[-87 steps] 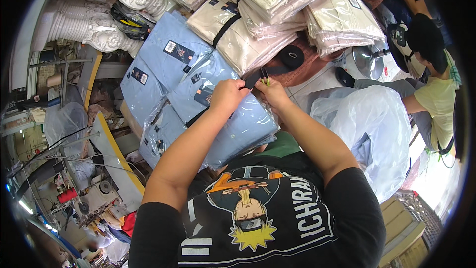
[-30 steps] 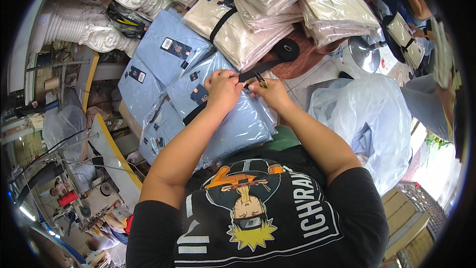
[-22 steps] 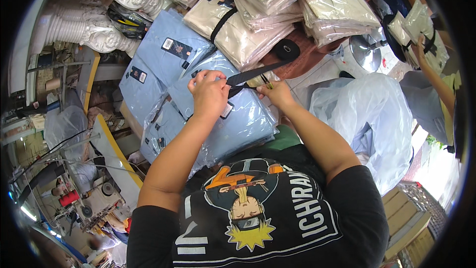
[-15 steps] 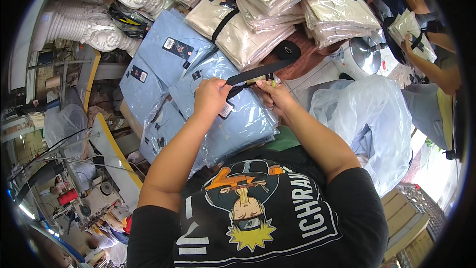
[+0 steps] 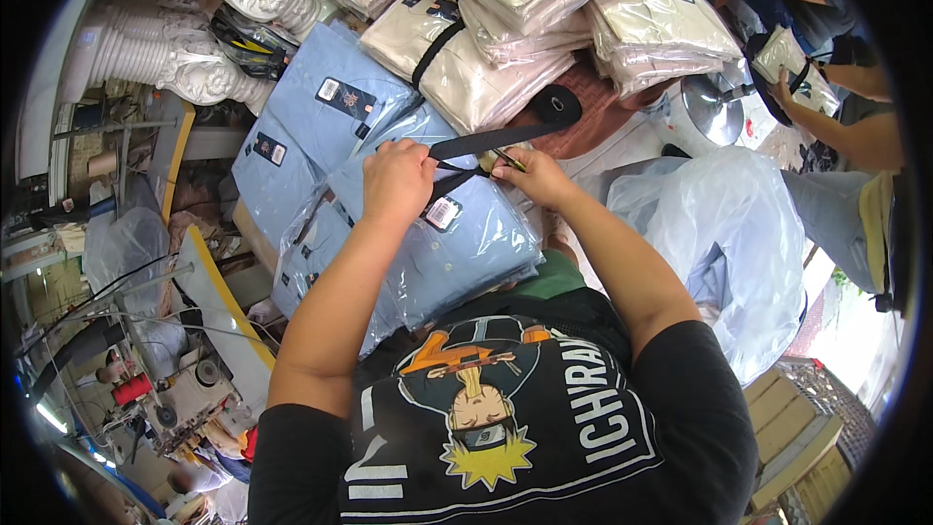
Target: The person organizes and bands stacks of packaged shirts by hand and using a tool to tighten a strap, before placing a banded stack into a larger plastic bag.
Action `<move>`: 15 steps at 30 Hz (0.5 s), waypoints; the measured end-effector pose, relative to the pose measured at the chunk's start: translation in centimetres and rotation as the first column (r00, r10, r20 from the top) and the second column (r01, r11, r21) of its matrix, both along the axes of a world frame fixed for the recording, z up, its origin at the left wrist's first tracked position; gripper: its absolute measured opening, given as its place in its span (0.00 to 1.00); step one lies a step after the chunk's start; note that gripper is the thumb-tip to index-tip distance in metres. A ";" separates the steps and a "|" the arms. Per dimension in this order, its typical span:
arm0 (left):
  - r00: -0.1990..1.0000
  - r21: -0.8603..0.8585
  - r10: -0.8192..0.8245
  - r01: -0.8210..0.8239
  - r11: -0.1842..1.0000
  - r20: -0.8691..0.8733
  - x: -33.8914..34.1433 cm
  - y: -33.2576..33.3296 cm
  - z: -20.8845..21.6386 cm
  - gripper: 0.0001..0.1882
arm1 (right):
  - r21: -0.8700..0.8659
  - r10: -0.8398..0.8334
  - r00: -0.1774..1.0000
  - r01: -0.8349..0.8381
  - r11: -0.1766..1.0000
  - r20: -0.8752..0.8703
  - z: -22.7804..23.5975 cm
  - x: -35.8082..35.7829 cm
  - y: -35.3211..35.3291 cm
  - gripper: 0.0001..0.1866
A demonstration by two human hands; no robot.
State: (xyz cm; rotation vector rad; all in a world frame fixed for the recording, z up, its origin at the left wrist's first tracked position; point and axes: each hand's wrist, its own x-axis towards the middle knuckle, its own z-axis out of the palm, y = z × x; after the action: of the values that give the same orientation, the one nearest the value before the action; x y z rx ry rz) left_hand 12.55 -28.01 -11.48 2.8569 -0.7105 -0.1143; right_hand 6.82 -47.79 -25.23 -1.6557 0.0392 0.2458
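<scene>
My left hand (image 5: 398, 181) is closed on a flat black strap (image 5: 486, 140) over the stack of folded light-blue shirts (image 5: 457, 233) in clear bags. The strap runs right to its roll (image 5: 557, 105); its end loops down around the stack. Just right of the strap, my right hand (image 5: 536, 178) is closed around a slim dark tool (image 5: 509, 160) with a yellow-green part. The tool's exact kind is too small to tell. A barcode label (image 5: 442, 214) shows on the top bag, below the strap.
More bagged blue shirts (image 5: 355, 87) lie to the left. Beige bagged bundles (image 5: 466, 63) tied with black straps are piled behind. A clear plastic sack (image 5: 719, 243) stands at right, near another person's arms (image 5: 846, 126). A sewing machine (image 5: 185, 389) is at lower left.
Both hands have shifted slightly left, with the strap and its roll. The dark tool in my right hand now shows more, angled up toward the strap.
</scene>
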 end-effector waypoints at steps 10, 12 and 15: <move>0.934 -0.374 -0.327 0.253 0.892 -0.147 -0.5 -2.8 -2.1 0.07 | -0.056 -0.119 0.992 0.117 0.992 -0.033 -1.0 0.2 1.1 0.11; 0.959 -0.179 -0.185 0.148 0.973 -0.213 0.8 -2.0 -1.6 0.10 | -0.076 -0.085 0.990 0.077 0.994 -0.108 -0.4 -0.1 0.8 0.10; 0.965 0.113 -0.194 0.216 0.970 -0.177 1.0 -2.1 -2.1 0.08 | -0.064 -0.056 0.994 0.050 0.997 -0.093 -0.1 0.1 0.8 0.10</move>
State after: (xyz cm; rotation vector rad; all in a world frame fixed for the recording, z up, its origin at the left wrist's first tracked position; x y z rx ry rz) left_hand 13.59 -30.08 -13.54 2.8426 -0.9955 -0.4382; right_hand 6.89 -46.99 -25.31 -1.7013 0.1639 0.2856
